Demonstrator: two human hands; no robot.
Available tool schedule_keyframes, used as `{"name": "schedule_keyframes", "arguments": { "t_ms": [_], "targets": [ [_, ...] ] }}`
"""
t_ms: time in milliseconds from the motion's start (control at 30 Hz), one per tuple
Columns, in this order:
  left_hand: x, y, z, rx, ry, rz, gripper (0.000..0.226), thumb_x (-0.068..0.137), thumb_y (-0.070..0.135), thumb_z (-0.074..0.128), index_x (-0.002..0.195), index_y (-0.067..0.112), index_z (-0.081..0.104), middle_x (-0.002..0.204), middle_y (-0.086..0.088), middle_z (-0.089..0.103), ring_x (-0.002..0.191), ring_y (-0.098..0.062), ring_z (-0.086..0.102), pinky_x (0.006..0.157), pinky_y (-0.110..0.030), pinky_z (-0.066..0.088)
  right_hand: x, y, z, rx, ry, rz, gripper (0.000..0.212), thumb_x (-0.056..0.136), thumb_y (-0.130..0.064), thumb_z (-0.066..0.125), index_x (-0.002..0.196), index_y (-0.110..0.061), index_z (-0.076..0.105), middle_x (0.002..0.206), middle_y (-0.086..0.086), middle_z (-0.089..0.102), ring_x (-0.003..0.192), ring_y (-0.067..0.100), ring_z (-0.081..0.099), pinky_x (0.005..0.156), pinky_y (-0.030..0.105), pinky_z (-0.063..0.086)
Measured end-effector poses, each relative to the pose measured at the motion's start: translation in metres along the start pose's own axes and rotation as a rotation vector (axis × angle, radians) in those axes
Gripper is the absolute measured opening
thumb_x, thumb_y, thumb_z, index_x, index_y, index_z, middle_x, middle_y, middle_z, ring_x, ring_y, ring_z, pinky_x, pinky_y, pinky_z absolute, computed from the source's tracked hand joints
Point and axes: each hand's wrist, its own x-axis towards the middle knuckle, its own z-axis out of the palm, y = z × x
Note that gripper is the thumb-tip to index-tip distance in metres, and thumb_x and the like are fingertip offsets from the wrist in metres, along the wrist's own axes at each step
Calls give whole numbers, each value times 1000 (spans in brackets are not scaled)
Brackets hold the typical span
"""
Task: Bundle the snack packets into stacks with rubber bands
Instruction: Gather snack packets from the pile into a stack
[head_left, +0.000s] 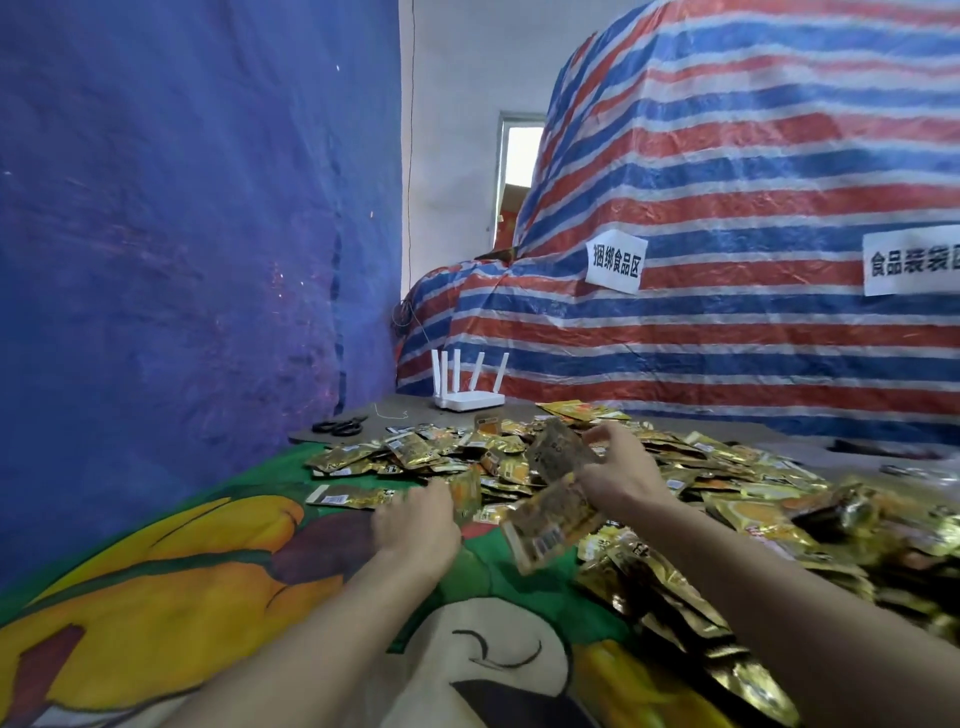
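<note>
A wide heap of gold snack packets (737, 483) covers the right and middle of the table. My right hand (618, 478) grips a few packets (558, 499) fanned out above the heap, one pointing up and one hanging down toward me, both blurred. My left hand (418, 519) reaches into the near left edge of the heap with its fingers around a gold and orange packet (465, 491). No rubber band is visible on either hand.
A colourful cartoon cloth (208, 582) covers the near table. Black scissors (340, 427) and a white router (467, 397) lie at the far edge. A blue tarp wall stands left and a striped tarp (727, 260) with paper signs stands behind.
</note>
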Motion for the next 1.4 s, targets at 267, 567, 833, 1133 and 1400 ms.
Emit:
{"name": "schedule_keyframes", "arguments": {
  "t_ms": [267, 567, 833, 1133, 1400],
  "targets": [
    [-25, 43, 17, -1403, -142, -693, 43, 98, 8, 51, 137, -8, 44, 120, -21, 60, 104, -36, 60, 90, -45, 52, -48, 16, 8, 375, 99, 110, 38, 94, 3, 53, 129, -12, 53, 98, 2, 63, 86, 19, 65, 56, 27, 52],
    [-38, 49, 25, -1269, 142, -538, 32, 107, 30, 40, 120, 4, 54, 105, -17, 62, 84, -28, 60, 62, -33, 43, -93, 37, 11, 271, -342, -85, 35, 77, -21, 67, 104, -38, 52, 102, -10, 63, 89, 8, 68, 69, 21, 59],
    [-38, 48, 20, -1423, 163, -431, 39, 103, 31, 50, 138, 12, 49, 130, -6, 59, 113, -30, 59, 96, -48, 51, -96, 38, 8, 261, -230, -124, 32, 86, -21, 77, 105, -32, 55, 106, -6, 68, 90, 7, 70, 79, 30, 60],
    [-51, 47, 22, -1044, 112, -401, 25, 108, 28, 29, 127, 12, 34, 103, -8, 54, 76, -19, 49, 58, -35, 36, -101, 39, 9, 328, -42, -93, 6, 103, -23, 54, 105, -27, 50, 106, -4, 65, 94, 7, 68, 76, 35, 62],
    [-58, 52, 14, -1199, 209, -205, 7, 107, 24, 38, 114, 23, 37, 93, -2, 55, 78, -18, 55, 64, -36, 45, -103, 34, 6, 712, -98, 78, 13, 102, -12, 52, 108, -21, 60, 95, 5, 76, 77, 17, 75, 55, 34, 60]
  ]
}}
